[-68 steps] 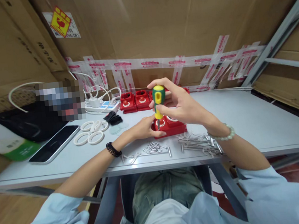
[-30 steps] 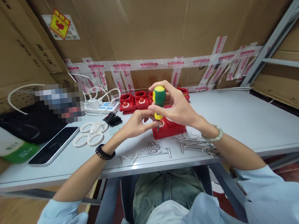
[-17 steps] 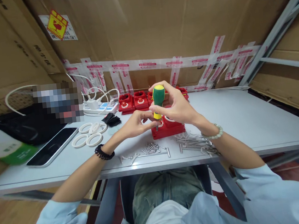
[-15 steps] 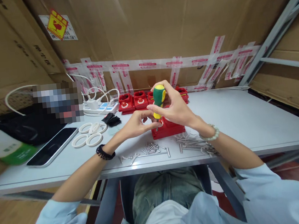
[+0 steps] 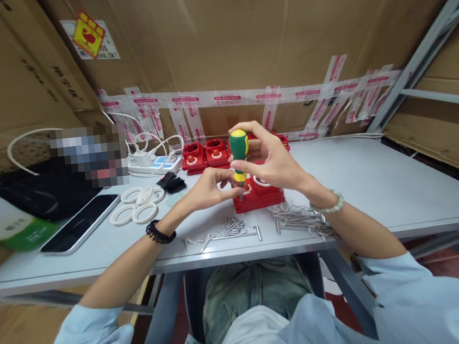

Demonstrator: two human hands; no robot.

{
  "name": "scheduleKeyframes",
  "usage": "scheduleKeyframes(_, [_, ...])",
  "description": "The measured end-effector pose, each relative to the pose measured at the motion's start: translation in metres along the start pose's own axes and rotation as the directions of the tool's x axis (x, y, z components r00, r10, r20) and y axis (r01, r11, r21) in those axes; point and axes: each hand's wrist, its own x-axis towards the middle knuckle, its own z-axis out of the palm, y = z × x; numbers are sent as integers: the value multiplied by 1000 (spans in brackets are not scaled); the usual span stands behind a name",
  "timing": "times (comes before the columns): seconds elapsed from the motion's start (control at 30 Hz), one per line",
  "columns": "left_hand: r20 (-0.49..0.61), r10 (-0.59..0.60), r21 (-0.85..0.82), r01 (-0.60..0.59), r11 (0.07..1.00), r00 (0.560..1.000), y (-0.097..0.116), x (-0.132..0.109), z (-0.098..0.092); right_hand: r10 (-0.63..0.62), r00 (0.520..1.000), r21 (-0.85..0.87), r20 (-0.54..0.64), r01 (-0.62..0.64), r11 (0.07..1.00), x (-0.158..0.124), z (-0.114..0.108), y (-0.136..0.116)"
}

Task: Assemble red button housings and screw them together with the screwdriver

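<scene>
My right hand (image 5: 271, 159) grips a green and yellow screwdriver (image 5: 238, 150) upright, its tip down on the left corner of a red plastic box (image 5: 261, 196) on the grey table (image 5: 379, 189). My left hand (image 5: 209, 190) pinches at the screwdriver's tip; what it holds there is too small to see. A small heap of screws (image 5: 235, 227) lies just in front of the box. A bundle of long metal pins (image 5: 304, 220) lies to its right.
More red boxes (image 5: 205, 155) stand in a row at the back. White rings (image 5: 134, 204), a phone (image 5: 79, 223), a power strip with white cables (image 5: 152, 161) and a black bag (image 5: 31, 195) lie at the left. Cardboard walls close the back and left.
My left hand rose from the box's side to the screwdriver's tip. The screwdriver has turned in my right hand's fingers and stays over the box's left corner.
</scene>
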Motion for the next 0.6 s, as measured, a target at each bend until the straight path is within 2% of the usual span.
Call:
scheduleKeyframes(0.13, [-81, 57, 94, -49, 994, 995, -7, 1, 4, -11, 988, -189, -154, -19, 982, 0, 11, 6])
scheduleKeyframes(0.23, [-95, 143, 190, -123, 974, 985, -13, 1, 5, -69, 984, -282, -165, 20, 959, 0, 17, 6])
scheduleKeyframes(0.33, [-35, 196, 272, -179, 946, 980, -17, 0, 5, -158, 983, -300, -93, 124, 946, 0, 14, 1])
scheduleKeyframes(0.4, [18, 205, 261, -203, 944, 979, -16, 0, 5, -153, 988, -254, -13, 145, 956, 0, 6, -2])
scheduleKeyframes(0.53, [63, 176, 208, -185, 960, 982, -12, 0, 5, -55, 985, -51, 163, 64, 997, 0, -13, -5])
scheduleKeyframes(0.6, [77, 150, 201, -163, 966, 986, -10, 0, 4, -49, 979, 35, 198, 43, 998, 1, -18, -3])
